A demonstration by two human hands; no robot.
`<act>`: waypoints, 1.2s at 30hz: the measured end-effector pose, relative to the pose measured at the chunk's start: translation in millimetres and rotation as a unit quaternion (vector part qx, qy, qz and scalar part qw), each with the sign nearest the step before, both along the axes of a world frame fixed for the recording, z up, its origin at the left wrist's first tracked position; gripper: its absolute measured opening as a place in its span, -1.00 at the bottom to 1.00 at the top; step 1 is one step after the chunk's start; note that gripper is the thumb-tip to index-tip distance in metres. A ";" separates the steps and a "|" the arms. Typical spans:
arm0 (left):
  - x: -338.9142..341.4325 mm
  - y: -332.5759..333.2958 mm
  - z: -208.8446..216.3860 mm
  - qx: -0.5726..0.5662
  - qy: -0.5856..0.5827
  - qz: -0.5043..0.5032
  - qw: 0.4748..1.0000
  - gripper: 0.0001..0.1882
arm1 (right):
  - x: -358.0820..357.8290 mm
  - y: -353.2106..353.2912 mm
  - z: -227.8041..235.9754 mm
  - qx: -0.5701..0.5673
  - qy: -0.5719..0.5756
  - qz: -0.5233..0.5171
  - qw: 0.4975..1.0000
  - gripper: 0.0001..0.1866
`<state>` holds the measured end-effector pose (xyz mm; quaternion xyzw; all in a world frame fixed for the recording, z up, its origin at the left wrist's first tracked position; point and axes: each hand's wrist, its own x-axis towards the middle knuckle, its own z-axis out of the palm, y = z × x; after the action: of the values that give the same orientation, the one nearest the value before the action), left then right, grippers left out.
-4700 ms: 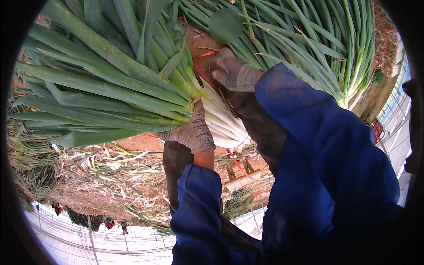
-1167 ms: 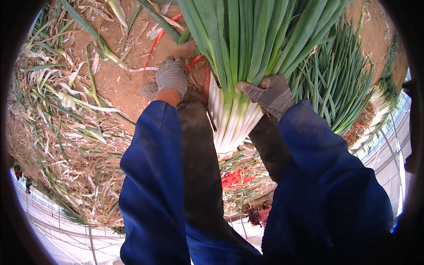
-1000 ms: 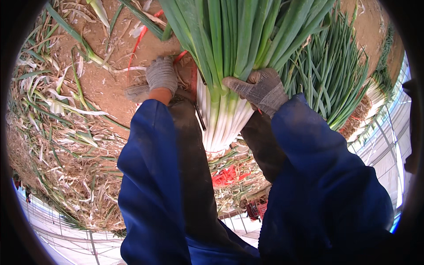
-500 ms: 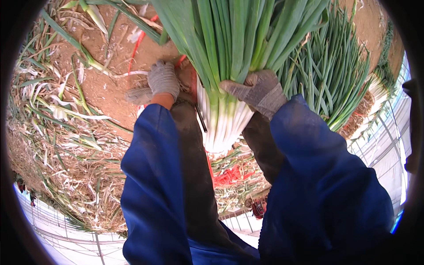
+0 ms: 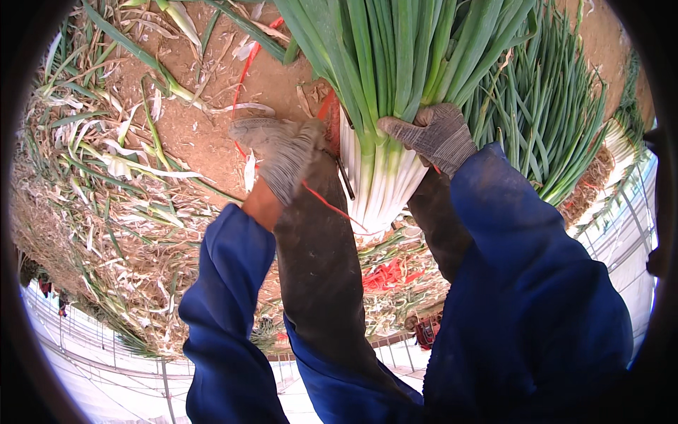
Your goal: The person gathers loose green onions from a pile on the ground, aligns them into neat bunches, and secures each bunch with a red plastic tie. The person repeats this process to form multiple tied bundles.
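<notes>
A thick bundle of green onions (image 5: 388,177) stands between my knees, green leaves upward and white stems below. My gloved right hand (image 5: 434,134) is closed on its right side, where white turns to green, thumb across the front. Left of the bundle, my gloved left hand (image 5: 282,152) is closed and partly smeared by motion. A thin red string (image 5: 330,205) runs from that hand across my dark trouser leg to the white stem ends. The left fingertips are hard to make out.
More green onions (image 5: 540,113) lie in a pile at the right. Dry husks and cut leaves (image 5: 120,184) cover the ground at the left. A tangle of red string (image 5: 387,275) lies below the bundle, and another red strand (image 5: 244,74) lies on the bare soil (image 5: 205,78).
My left hand has come down and slightly right, and a red string now stretches across my leg. The right hand keeps its grip. The whole view has shifted a little.
</notes>
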<state>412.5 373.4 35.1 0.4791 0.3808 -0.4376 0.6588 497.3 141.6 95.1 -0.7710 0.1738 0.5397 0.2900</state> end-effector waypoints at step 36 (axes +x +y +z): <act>64.2 -126.0 104.8 -0.097 0.213 0.248 0.940 -0.57 | -48.8 -22.2 110.7 0.166 -0.177 0.137 0.960 -0.77</act>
<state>476.7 247.5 139.8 0.1990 0.5750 -0.3872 0.6927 448.6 119.5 205.8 -0.8117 -0.0793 0.4503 0.3634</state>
